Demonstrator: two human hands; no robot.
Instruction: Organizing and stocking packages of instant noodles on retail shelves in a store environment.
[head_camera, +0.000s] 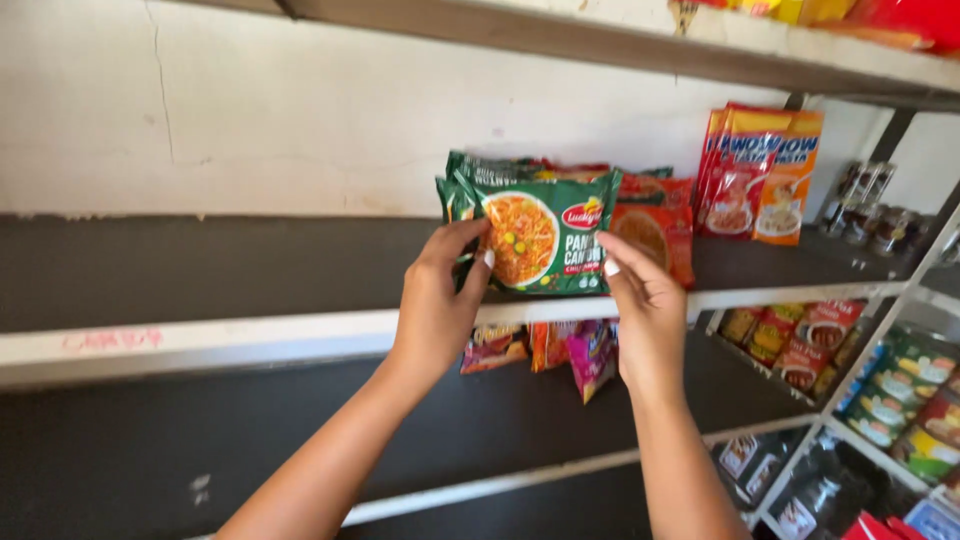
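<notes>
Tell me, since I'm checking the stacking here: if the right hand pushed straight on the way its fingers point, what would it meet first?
The right hand already touches the green noodle packet at its right edge. Pushed on, it would likely meet the orange noodle packets standing just behind; depth is hard to judge.

Both arms raised; left hand (435, 305), right hand (645, 315) apparently gripping (fingers curled).

One head-worn view, close to the shelf (300, 335), faces the wall (300, 110) almost level, turned slightly right; lower shelves recede at far right.
</notes>
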